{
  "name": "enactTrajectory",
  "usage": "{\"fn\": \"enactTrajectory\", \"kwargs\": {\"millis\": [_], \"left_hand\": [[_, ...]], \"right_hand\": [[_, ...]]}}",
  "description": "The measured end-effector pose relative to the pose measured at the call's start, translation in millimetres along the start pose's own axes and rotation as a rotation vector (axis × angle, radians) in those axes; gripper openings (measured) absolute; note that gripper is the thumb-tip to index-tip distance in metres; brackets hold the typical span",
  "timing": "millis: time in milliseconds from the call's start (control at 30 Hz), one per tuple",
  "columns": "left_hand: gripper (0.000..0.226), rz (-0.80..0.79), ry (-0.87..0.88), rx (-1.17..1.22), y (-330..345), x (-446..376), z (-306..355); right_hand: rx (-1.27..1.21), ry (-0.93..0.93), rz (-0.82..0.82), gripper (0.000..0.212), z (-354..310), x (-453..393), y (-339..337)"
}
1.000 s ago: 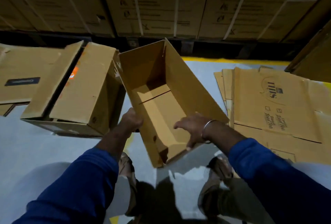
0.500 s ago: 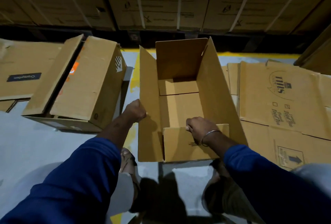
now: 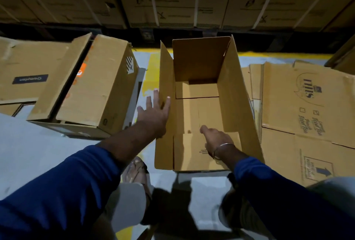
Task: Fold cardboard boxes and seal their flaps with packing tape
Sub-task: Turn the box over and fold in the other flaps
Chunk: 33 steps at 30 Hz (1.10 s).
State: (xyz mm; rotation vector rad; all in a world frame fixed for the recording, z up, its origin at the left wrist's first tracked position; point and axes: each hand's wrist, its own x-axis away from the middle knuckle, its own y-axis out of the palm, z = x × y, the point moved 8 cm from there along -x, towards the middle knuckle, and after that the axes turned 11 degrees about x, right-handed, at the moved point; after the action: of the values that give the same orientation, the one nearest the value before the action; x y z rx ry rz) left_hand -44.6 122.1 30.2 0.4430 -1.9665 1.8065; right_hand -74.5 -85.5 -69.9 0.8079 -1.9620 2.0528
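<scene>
I see the open cardboard box (image 3: 199,109) standing on the floor (image 3: 28,143) in front of me, between a folded box (image 3: 92,88) on the left and flattened cartons (image 3: 307,105) on the right. My left hand (image 3: 153,113) lies flat with spread fingers against its left wall. My right hand (image 3: 215,137) rests on the near flap; I cannot tell whether it grips it.

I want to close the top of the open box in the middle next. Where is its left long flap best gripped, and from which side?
Probably at the free top edge of the left long flap, around its middle, coming from outside on the left. The flap stands upright on the open box, so its edge is exposed, and the left hand already lies open against its outer face; fingers over the edge could fold it inward.
</scene>
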Motion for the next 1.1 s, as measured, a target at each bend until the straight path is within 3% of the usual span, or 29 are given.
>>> {"fn": "enactTrajectory", "kwargs": {"millis": [100, 200, 300, 467, 600, 733, 867, 1033, 1100], "left_hand": [[0.109, -0.015, 0.278, -0.298, 2.7, 17.2, 28.6], [0.087, -0.199, 0.548, -0.467, 38.5, 34.6, 53.4], [0.069, -0.423, 0.523, -0.409, 71.0, 37.8, 62.0], [0.067, -0.375, 0.548, -0.268, 77.3, 20.5, 57.4], [0.066, -0.379, 0.572, -0.2, 77.8, 12.8, 43.2], [0.045, -0.385, 0.584, -0.153, 74.8, 6.7, 37.3], [0.042, -0.404, 0.592, -0.118, 71.7, 4.1, 37.7], [0.063, -0.438, 0.571, -0.091, 66.7, -0.2, 28.3], [0.064, -0.43, 0.559, -0.087, 59.3, -0.3, 27.7]], "right_hand": [[-0.159, 0.061, -0.06, 0.045, 7.2, -7.7, 0.5], [-0.365, 0.101, -0.102, 0.035, 11.1, -17.7, 0.3], [-0.474, 0.121, -0.04, 0.033, 14.6, -36.6, -21.3], [-0.446, 0.095, 0.269, 0.078, 25.6, -93.1, -104.9], [-0.246, 0.105, 0.45, 0.089, 50.4, -150.0, -183.7], [-0.203, 0.188, 0.455, 0.099, 79.8, -194.6, -238.9], [-0.337, 0.223, 0.393, 0.089, 96.0, -216.4, -230.8], [-0.082, 0.301, 0.563, 0.057, 90.1, -197.4, -188.0], [0.007, 0.292, 0.496, 0.039, 85.1, -192.9, -160.3]]}}
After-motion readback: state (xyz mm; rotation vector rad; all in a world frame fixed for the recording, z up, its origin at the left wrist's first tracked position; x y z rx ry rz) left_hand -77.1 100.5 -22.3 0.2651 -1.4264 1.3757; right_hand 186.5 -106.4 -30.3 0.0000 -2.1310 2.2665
